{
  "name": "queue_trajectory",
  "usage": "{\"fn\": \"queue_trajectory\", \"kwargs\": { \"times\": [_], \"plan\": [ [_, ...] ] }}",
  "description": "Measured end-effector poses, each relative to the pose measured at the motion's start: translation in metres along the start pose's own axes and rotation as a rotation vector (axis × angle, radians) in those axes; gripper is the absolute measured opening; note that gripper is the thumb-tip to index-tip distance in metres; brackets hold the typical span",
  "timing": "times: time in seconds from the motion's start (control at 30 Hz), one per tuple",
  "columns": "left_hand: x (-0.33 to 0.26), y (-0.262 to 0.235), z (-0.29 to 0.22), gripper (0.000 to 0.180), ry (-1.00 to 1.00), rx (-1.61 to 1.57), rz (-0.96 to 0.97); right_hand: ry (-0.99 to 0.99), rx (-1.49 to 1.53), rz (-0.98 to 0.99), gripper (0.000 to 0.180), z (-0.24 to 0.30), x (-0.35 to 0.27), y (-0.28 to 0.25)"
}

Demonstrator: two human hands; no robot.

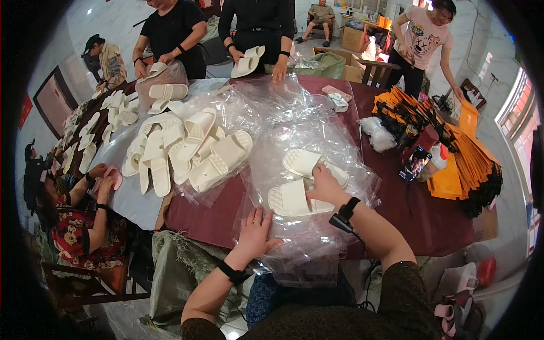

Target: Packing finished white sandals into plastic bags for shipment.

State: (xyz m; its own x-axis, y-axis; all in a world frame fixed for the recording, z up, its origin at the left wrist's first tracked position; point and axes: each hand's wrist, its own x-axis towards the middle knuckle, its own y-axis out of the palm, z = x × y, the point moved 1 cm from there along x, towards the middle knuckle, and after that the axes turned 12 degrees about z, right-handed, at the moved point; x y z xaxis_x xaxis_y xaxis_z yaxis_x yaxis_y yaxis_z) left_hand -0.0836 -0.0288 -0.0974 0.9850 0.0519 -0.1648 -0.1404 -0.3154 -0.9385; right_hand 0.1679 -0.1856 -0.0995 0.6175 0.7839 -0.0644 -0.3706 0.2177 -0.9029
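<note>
Two white slippers lie side by side on clear plastic bags in front of me. My right hand [327, 188] is closed on them, with fingers at the far slipper [300, 162] and the thumb by the strap of the near slipper [290, 198]. My left hand [255, 232] lies flat with fingers spread on the clear plastic bags [258, 190] near the table's front edge, holding nothing. Left of the bags is a heap of white slippers [156, 153], several of them overlapping.
Orange bags with black cords [462, 161] are stacked on the right of the dark red table [402, 221], beside a propped phone [416, 163]. A co-worker at left handles a pink slipper [112, 177]. Across the table, another holds white slippers [247, 62]. A woven sack [181, 283] hangs below the front edge.
</note>
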Motion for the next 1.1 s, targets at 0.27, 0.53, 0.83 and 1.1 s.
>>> {"fn": "queue_trajectory", "kwargs": {
  "times": [0.27,0.53,0.83,1.1],
  "plan": [
    [-0.001,0.006,0.002,0.091,-0.011,0.034,-0.015,0.065,0.131,-0.198,0.029,0.01,-0.001,0.003],
    [-0.002,-0.004,0.005,0.087,0.006,-0.012,0.104,0.085,0.151,-0.279,0.025,0.008,-0.034,0.004],
    [0.008,0.005,-0.006,0.072,0.378,-0.114,0.247,0.016,0.39,-0.355,0.025,-0.031,-0.031,-0.013],
    [0.017,0.006,-0.02,0.09,0.21,0.023,0.083,0.039,0.491,-0.697,0.022,-0.004,-0.08,-0.077]
  ]
}}
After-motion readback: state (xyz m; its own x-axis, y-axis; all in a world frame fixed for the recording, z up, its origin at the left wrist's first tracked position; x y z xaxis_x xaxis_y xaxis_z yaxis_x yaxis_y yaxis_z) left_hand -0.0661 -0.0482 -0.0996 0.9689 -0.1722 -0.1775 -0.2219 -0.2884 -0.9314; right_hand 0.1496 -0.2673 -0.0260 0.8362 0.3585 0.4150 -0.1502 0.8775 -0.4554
